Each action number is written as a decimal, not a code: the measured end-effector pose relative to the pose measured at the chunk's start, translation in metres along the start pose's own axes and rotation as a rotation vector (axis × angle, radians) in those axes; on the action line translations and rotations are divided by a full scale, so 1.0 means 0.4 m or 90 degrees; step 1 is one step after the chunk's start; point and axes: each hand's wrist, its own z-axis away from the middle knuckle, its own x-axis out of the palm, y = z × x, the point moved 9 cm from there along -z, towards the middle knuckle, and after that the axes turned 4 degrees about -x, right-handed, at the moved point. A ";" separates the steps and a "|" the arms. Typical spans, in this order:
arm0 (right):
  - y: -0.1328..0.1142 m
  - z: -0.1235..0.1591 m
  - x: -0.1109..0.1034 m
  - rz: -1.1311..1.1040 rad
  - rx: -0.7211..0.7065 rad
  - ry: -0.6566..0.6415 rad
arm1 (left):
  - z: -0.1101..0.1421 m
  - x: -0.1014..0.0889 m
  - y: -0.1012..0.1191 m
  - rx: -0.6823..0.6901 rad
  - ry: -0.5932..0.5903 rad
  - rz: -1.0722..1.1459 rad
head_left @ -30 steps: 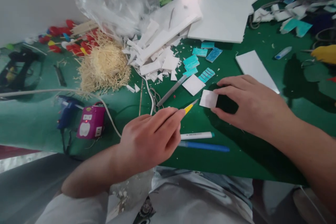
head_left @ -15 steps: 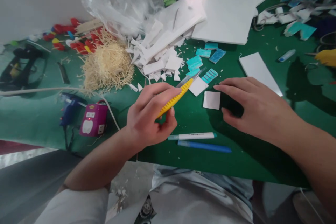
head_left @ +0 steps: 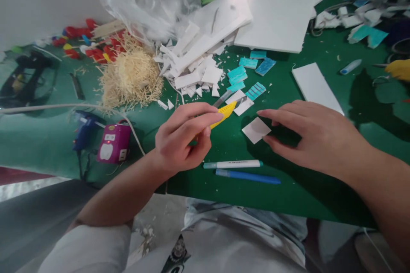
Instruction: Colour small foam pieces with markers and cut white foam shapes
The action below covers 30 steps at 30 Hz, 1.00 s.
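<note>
My left hand [head_left: 184,136] is closed around a yellow-handled craft knife [head_left: 226,113], its metal blade pointing up and right over a white foam piece [head_left: 239,103]. My right hand [head_left: 307,136] has its index finger and thumb at the edges of a small white foam square [head_left: 256,130], which lies turned cornerwise on the green table. Beyond the knife are several turquoise-painted foam pieces [head_left: 237,75] and one with dark stripes [head_left: 256,91]. A grey metal strip [head_left: 222,99] lies just behind my left fingers.
A white-and-teal marker [head_left: 237,164] and a blue pen [head_left: 248,176] lie near the front edge. White foam scraps [head_left: 192,76], a pile of thin wooden sticks [head_left: 134,74] and large white boards [head_left: 278,13] are behind. A purple power adapter [head_left: 113,143] and blue glue gun [head_left: 85,130] sit left.
The white foam square has turned cornerwise, with my right fingertips now at its edges. My left hand has brought the knife's blade slightly lower, over the other white piece.
</note>
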 end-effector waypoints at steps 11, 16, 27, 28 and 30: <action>-0.058 -0.010 0.031 0.007 -0.127 0.020 | 0.003 -0.040 0.013 0.064 0.118 0.086; -0.067 -0.010 0.011 -0.024 -0.125 0.043 | 0.007 -0.043 0.012 0.055 0.116 0.069; -0.053 0.000 -0.030 -0.064 -0.142 0.090 | 0.007 -0.045 0.007 0.083 0.157 0.099; -0.055 0.000 -0.033 -0.057 -0.150 0.083 | 0.007 -0.043 0.005 0.073 0.149 0.100; -0.058 0.001 -0.045 -0.053 -0.160 0.086 | 0.007 -0.040 0.003 0.059 0.131 0.104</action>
